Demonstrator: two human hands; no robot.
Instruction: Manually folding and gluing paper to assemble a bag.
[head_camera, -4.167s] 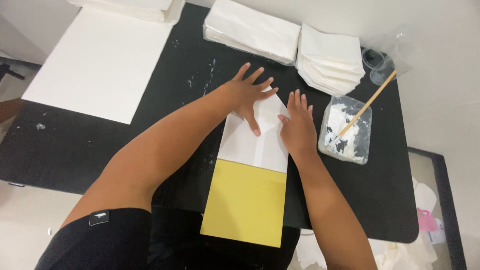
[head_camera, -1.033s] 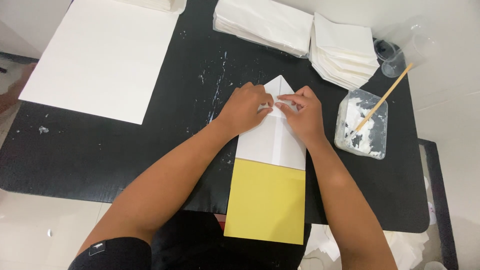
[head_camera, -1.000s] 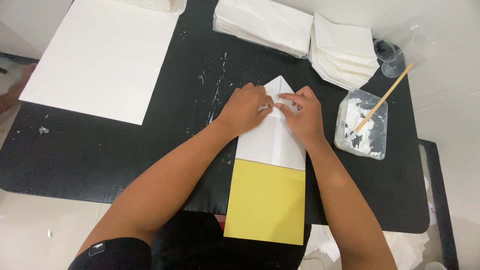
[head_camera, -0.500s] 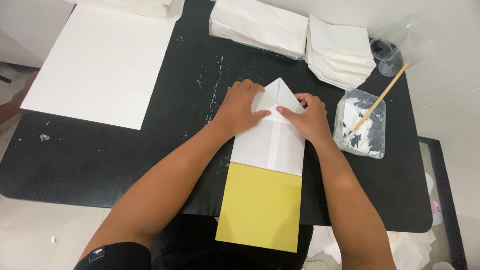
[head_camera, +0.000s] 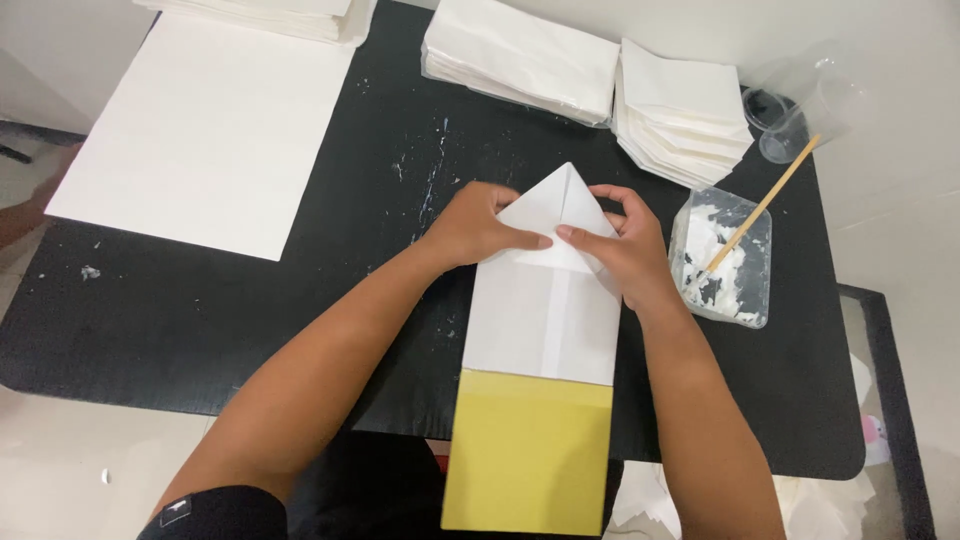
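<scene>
Both hands pinched a white paper bag's (head_camera: 545, 310) pointed top on the black table (head_camera: 200, 320): left hand (head_camera: 480, 225) and right hand (head_camera: 620, 250) pressing its folded triangle flat. Gluing that flap probably called for the paste tub (head_camera: 725, 265) alongside.

White paper sheet (head_camera: 545, 320) lies flat on the black counter (head_camera: 250, 310), long axis toward the person. Far end folded into a triangular point, both corners turned in to a centre crease. A yellow board (head_camera: 525, 455) sits inside, sticking out at the near end past the counter edge.
</scene>
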